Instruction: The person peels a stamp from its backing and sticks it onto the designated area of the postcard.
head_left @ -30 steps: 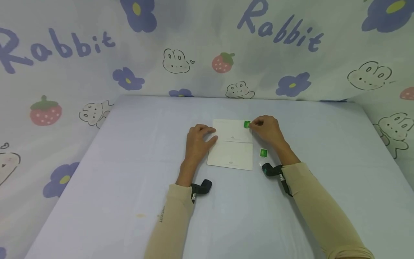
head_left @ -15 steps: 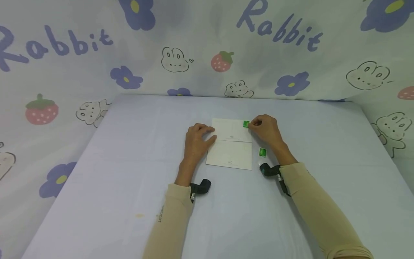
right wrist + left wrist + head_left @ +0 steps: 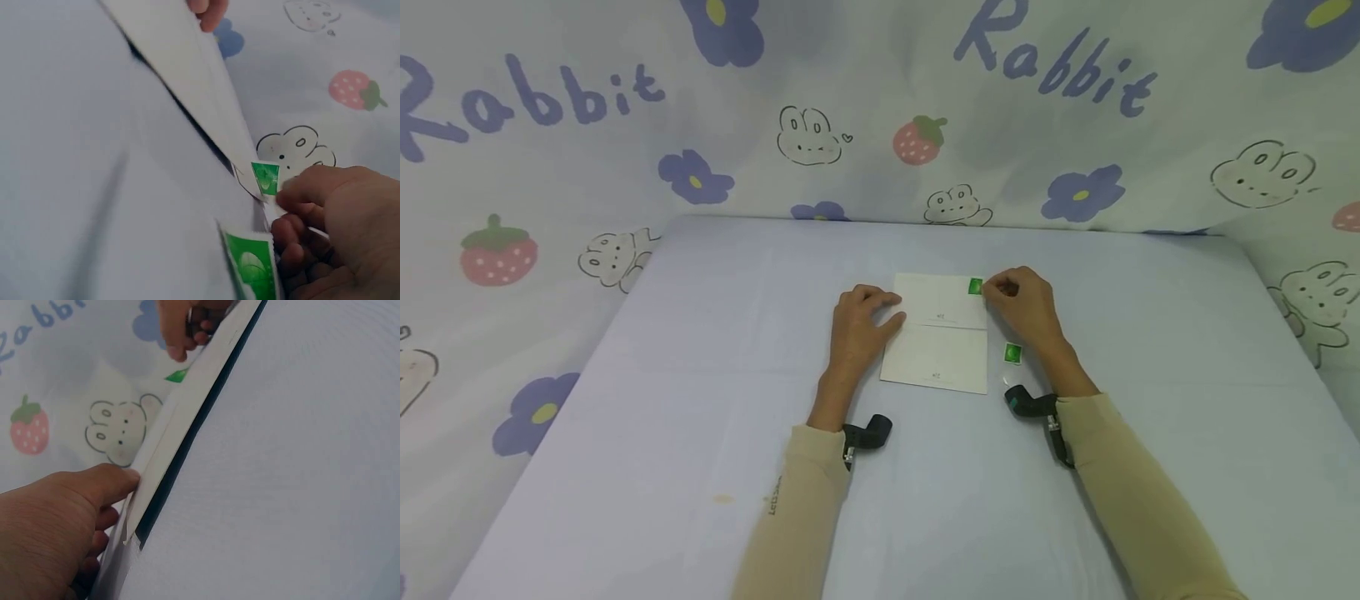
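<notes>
Two cream cards lie one above the other, the upper card (image 3: 934, 302) and the lower card (image 3: 932, 360), each with tiny print. A small green stamp (image 3: 975, 287) sits at the upper card's top right corner. My right hand (image 3: 1022, 304) pinches that stamp's right edge between thumb and forefinger, other fingers curled. In the right wrist view the stamp (image 3: 265, 177) overlaps the card's corner. At the upper card's left edge, my left hand (image 3: 859, 323) rests with fingers loosely bent and thumb tip on the card, as the left wrist view shows.
A second green stamp (image 3: 1012, 353) lies on the white tabletop (image 3: 662, 417), right of the lower card and below my right hand. Black wrist cameras sit at both cuffs. Behind the table hangs a cloth (image 3: 865, 100) printed with rabbits, flowers and strawberries.
My right wrist and forearm have lowered slightly toward me, while the fingertips stay at the stamp on the upper card's corner. The left hand and the cards keep their places.
</notes>
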`<state>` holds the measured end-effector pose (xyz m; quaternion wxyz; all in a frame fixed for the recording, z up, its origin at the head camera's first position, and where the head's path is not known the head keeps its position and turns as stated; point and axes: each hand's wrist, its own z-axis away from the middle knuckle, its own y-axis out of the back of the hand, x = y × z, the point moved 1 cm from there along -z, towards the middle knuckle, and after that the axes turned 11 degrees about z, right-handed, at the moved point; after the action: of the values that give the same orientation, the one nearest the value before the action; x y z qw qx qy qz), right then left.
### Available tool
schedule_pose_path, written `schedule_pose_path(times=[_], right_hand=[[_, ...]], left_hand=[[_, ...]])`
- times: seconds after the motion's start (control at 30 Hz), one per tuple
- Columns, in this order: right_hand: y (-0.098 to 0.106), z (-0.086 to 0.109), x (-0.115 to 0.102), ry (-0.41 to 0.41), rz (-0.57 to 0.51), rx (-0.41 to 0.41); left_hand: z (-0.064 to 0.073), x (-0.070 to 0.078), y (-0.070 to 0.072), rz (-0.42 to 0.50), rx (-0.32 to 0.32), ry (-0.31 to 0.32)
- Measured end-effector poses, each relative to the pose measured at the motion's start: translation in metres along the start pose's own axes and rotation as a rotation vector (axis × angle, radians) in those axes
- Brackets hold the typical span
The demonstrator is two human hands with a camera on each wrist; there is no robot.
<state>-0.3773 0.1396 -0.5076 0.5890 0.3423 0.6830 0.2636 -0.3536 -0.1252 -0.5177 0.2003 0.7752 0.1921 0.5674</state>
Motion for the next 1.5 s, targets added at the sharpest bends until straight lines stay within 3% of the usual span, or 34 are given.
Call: schedule_pose_path(times=[0.13, 0.3, 0.4, 0.53, 1.03, 1.37, 1.5], right_hand=[[0.009, 0.004, 0.000, 0.025, -0.083, 0.093], [0.017, 0.002, -0.007, 0.201, -0.126, 0.158], [0.018, 0.003, -0.010, 0.253, -0.053, 0.104], [0.015, 0.006, -0.013, 0.246, 0.050, 0.002], [0.003, 0.007, -0.008, 0.219, 0.120, -0.181], [0.003, 0.008, -0.007, 0.258, 0.171, -0.213], [0.005, 0.008, -0.008, 0.275, 0.151, -0.134]], left_hand=[[-0.001, 0.002, 0.000, 0.001, 0.000, -0.010], [-0.001, 0.003, 0.002, -0.011, 0.011, -0.013], [-0.001, 0.004, 0.001, -0.008, 0.003, -0.003], [0.000, 0.004, -0.001, 0.000, 0.000, 0.006], [-0.001, 0.002, -0.001, 0.000, 0.004, -0.002], [-0.002, 0.003, -0.001, -0.006, 0.006, -0.018], [-0.001, 0.002, -0.002, -0.005, 0.003, -0.012]])
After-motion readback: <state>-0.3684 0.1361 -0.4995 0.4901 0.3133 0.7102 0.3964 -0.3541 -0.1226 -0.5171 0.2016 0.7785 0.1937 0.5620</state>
